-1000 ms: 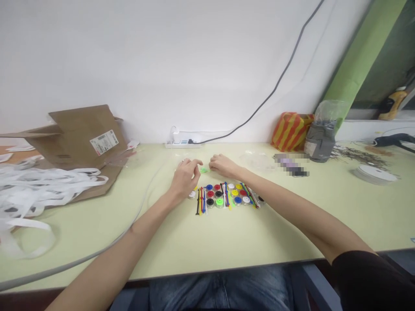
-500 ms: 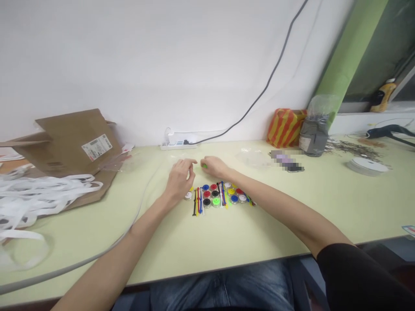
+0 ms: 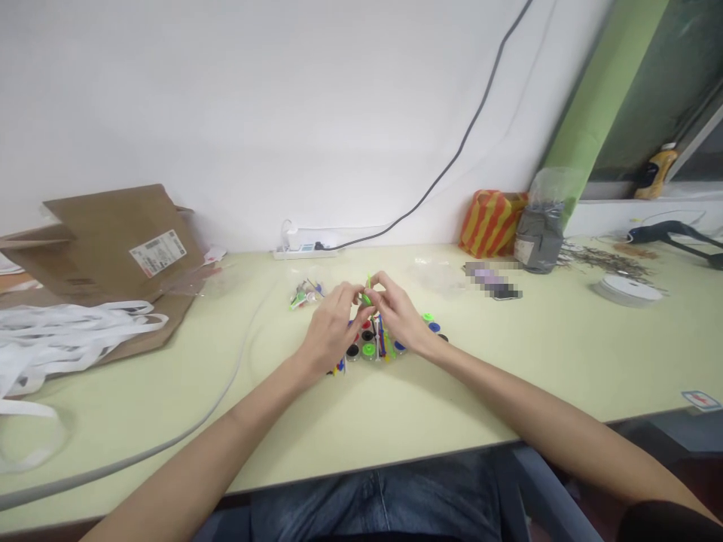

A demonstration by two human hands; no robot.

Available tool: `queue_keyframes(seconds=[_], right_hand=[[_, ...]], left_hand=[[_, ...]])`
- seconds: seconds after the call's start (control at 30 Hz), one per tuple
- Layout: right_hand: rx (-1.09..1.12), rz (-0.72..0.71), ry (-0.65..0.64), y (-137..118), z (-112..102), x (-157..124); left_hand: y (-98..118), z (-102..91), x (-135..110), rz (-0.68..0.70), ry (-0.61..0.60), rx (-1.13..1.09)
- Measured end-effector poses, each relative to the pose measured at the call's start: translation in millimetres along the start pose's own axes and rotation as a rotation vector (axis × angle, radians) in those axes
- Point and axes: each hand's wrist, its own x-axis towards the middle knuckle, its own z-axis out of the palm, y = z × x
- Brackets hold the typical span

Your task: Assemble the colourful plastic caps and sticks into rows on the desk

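Above the table my left hand is closed, its fingertips pinching a small round green-topped piece. My right hand meets it from the other side, fingers closed around a thin green stick, which looks like the plastic arrows below. Under both hands lie round pieces with clear bases and coloured tops, among them a black one and a light green one. Between these lies a bundle of coloured plastic arrows. My hands hide part of this group.
A pile of similar loose pieces lies behind my left hand. Farther left are a cardboard box and white straps. A power strip is by the wall; a phone and a white spool are right.
My hands have come together, the right one turning toward the left, with green parts now between their fingertips. The loose pile behind the left hand has come into view.
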Motion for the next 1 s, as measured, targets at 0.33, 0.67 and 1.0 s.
queue_keyframes(seconds=[0.33, 0.67, 1.0], right_hand=[[0.270, 0.090, -0.049, -27, 7, -12], [0.397, 0.197, -0.182, -20, 4, -10], [-0.130, 0.162, -0.168, -26, 11, 2]], left_hand=[[8, -9.4, -2, 0.002, -0.042, -0.042], [-2, -17.3, -3, -0.007, -0.203, -0.148], [-22, -21.5, -4, 0.044, 0.100, -0.060]])
